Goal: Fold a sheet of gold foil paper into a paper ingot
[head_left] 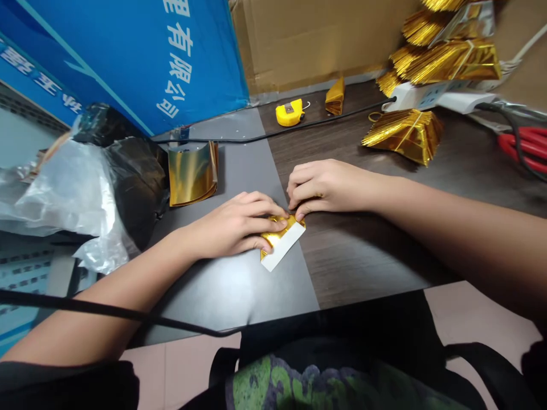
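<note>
A partly folded sheet of gold foil paper [282, 242] lies on the table near its front edge, a white strip of its back facing up along one side. My left hand [241, 225] rests on it, fingers stretched out and pressing the gold part flat. At the far corner of the sheet, my right hand [318, 191] has its thumb and fingers closed in a pinch on the paper's edge. Left of my hands stands a curved stack of gold foil sheets [192, 175]. To the right lies a tied bundle of folded gold foil paper [405, 135].
A yellow tape measure [289, 113] and a small folded gold piece [335, 97] sit at the back. A black cable [239, 140] crosses behind my hands to a white power strip [423, 95]. More gold bundles [453, 60] pile up at right; plastic bags [85, 188] are at left.
</note>
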`<action>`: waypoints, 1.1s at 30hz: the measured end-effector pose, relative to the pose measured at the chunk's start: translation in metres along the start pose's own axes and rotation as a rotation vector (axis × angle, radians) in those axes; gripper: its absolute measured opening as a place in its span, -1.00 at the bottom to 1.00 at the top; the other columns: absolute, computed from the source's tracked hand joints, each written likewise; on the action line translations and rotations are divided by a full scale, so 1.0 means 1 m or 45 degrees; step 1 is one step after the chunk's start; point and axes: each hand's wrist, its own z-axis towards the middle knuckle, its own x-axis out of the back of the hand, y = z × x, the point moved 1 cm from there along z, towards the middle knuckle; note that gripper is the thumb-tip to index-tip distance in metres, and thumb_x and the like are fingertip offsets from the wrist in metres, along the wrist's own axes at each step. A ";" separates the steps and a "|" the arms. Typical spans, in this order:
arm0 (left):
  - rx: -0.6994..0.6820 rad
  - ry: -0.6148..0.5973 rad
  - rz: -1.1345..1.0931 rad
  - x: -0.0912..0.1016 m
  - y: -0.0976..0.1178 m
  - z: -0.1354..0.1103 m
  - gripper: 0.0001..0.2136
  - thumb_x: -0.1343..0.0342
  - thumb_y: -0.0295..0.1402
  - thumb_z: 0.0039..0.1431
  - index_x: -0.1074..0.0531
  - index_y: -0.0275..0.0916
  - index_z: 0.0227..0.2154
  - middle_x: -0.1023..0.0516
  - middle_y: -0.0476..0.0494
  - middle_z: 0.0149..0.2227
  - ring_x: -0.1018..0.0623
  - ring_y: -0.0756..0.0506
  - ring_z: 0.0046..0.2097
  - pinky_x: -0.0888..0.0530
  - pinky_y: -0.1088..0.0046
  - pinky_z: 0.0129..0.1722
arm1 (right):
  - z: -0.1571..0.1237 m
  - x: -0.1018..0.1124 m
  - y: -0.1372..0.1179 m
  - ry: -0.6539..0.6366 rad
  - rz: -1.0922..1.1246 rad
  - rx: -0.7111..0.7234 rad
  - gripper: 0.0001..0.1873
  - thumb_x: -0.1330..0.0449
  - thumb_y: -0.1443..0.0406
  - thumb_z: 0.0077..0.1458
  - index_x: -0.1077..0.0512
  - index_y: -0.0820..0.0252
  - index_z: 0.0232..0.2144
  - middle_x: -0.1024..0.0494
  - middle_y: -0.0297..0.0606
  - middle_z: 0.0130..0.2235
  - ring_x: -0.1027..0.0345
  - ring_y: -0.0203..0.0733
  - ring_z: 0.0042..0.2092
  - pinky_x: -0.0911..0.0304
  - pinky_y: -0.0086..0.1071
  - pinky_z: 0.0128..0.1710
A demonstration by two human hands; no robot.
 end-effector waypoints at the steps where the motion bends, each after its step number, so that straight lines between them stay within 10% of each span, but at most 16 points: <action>1: -0.014 -0.009 0.031 0.000 0.001 0.000 -0.59 -0.03 0.00 0.37 -0.53 -0.10 0.09 -0.57 -0.27 0.15 -0.46 -0.25 0.20 -0.39 0.14 0.16 | 0.000 0.001 0.000 0.011 -0.042 -0.009 -0.69 -0.17 0.12 0.36 -0.62 0.16 -0.27 -0.57 -0.22 -0.27 -0.39 -0.17 -0.18 -0.26 -0.30 -0.18; 33: -0.012 -0.106 0.207 -0.003 0.015 0.004 -0.65 0.09 0.01 0.44 -0.49 -0.06 -0.05 -0.50 -0.14 0.25 -0.40 -0.28 0.30 -0.30 0.12 0.13 | -0.004 0.012 -0.018 -0.172 0.216 -0.063 -0.76 -0.17 0.18 0.38 -0.53 0.19 -0.28 -0.51 -0.27 -0.29 -0.33 -0.22 -0.20 -0.20 -0.35 -0.19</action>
